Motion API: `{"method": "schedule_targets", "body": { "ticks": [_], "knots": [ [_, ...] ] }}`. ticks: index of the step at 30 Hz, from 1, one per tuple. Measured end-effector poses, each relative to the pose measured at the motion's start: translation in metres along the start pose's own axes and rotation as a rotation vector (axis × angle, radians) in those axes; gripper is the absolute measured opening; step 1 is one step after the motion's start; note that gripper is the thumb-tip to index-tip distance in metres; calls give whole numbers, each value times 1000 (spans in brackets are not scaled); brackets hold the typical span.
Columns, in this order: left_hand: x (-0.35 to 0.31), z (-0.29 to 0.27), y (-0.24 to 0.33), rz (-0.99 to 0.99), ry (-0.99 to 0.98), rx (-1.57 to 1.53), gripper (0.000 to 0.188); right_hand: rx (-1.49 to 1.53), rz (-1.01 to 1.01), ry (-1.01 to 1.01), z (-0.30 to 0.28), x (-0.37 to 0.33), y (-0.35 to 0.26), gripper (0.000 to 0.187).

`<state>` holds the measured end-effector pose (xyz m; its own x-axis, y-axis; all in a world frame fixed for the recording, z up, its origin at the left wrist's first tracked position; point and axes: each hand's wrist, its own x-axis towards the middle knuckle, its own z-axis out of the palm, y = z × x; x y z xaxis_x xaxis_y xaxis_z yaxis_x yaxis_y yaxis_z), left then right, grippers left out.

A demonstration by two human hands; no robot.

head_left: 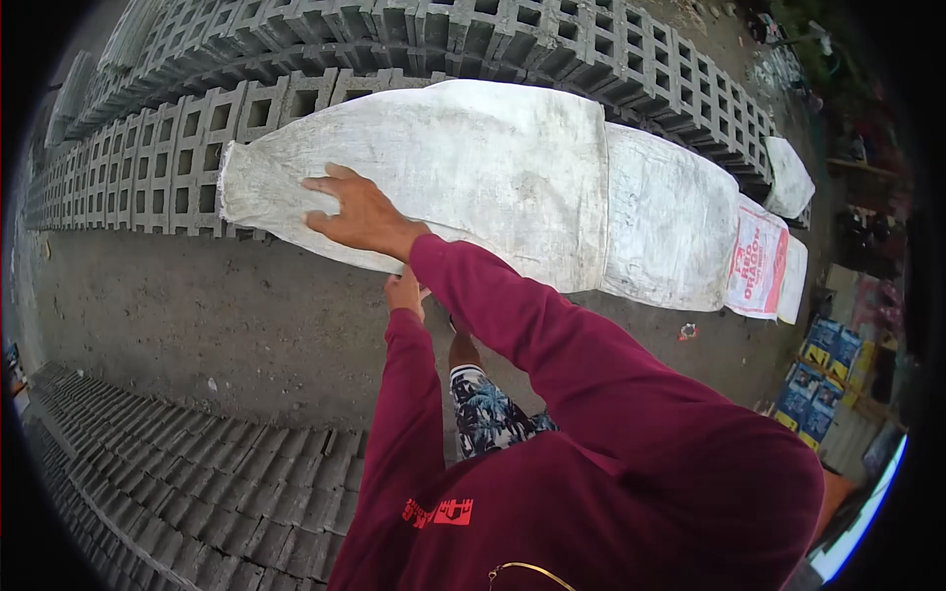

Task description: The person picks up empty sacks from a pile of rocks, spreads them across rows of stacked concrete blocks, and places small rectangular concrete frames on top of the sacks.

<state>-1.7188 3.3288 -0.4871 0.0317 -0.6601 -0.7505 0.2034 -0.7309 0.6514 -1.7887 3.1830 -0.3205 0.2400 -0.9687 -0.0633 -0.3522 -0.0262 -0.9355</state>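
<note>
I see my right hand (357, 212) spread loose on the white sack (483, 167) at twelve o'clock. I can't tell if my left hand (403, 294), at its near edge, grips. Ground (217, 325) gives room at nine o'clock.

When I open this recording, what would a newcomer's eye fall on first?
Probably the long white sacking across the upper middle, over grey hollow blocks, with the right hand spread on its left part and the left hand by its near edge. Next, the deep-red sleeves reaching up from below.
</note>
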Motion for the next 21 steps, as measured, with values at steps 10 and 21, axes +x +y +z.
{"method": "schedule_targets", "body": {
  "ticks": [10, 21],
  "knots": [
    [55, -71, 50, 85, 119, -535, 84, -693, 854, 759, -213, -279, 289, 58],
    [33, 23, 243, 606, -131, -313, 51, -375, 735, 1127, -231, -277, 366, 23]
  ]
}}
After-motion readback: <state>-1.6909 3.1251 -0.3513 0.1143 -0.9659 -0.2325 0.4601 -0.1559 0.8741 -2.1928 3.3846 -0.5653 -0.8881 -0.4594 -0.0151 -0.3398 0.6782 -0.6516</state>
